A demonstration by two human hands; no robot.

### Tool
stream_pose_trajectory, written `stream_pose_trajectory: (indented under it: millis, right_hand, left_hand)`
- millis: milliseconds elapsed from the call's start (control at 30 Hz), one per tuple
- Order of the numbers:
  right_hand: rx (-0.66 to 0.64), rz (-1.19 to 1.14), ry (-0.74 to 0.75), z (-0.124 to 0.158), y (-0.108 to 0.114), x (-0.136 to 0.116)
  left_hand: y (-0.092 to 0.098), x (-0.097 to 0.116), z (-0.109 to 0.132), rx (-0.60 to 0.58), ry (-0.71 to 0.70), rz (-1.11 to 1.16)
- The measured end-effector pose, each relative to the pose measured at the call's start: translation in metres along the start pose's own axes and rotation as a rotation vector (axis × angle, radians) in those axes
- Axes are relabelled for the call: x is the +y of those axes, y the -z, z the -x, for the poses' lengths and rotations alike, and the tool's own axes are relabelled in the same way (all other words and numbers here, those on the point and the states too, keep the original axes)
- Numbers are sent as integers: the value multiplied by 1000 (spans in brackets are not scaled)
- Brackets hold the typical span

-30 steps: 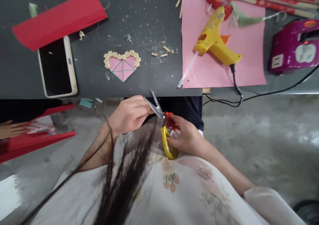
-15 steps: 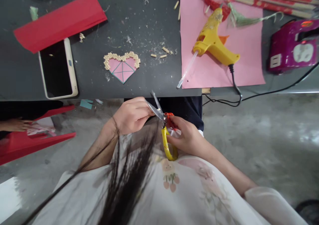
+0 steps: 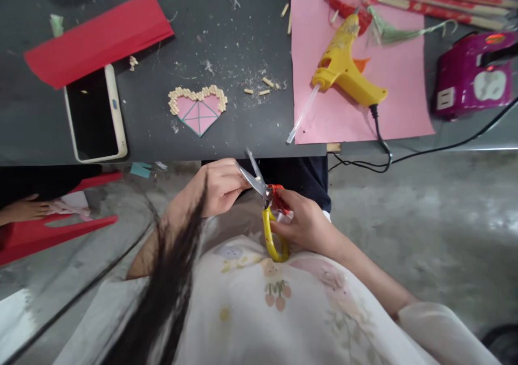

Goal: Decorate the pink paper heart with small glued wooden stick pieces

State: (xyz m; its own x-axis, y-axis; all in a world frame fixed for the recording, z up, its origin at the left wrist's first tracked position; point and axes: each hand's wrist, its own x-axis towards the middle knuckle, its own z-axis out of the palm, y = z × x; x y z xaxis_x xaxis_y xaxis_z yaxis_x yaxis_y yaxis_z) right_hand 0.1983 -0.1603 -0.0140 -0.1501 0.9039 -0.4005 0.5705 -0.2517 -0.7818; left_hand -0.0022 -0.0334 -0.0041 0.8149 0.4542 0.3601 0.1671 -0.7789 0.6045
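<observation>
My right hand (image 3: 301, 219) grips a pair of scissors (image 3: 262, 190) with one red and one yellow handle loop, its blades spread apart. Between the blades shows the pale tip of a thin stick (image 3: 258, 179). The fingers of my left hand (image 3: 216, 187) are pinched at the blades, seemingly round that stick, most of which is hidden. On the table above my hands lies a pink paper heart (image 3: 199, 117) with dark lines drawn on it. Short pale stick pieces (image 3: 198, 93) border its upper edge.
A yellow glue gun (image 3: 350, 68) rests on pink paper (image 3: 307, 31), its cord running to a purple power box (image 3: 471, 79). At left, a red folded paper (image 3: 101, 39) partly covers a phone (image 3: 95, 117). Cut stick bits (image 3: 264, 92) lie mid-table. Another person's hand (image 3: 26, 209) is at far left.
My hands and the scissors hold nearly the same place. The hanging hair has swung to the left, and the other person's hand at far left has shifted slightly.
</observation>
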Motion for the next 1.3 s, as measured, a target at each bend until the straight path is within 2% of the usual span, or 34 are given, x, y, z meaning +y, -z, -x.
stream_pose_trajectory:
  millis: [333, 733, 1067, 1300]
  right_hand:
    - [103, 37, 148, -1, -7, 5]
    - [30, 45, 134, -2, -3, 7]
    - [54, 38, 75, -3, -4, 3]
    - [131, 17, 173, -4, -8, 6]
  left_hand:
    - [6, -1, -3, -168, 86, 58]
    - [4, -1, -3, -141, 57, 79]
    - [5, 0, -4, -143, 73, 77]
    - [4, -1, -2, -246, 106, 104]
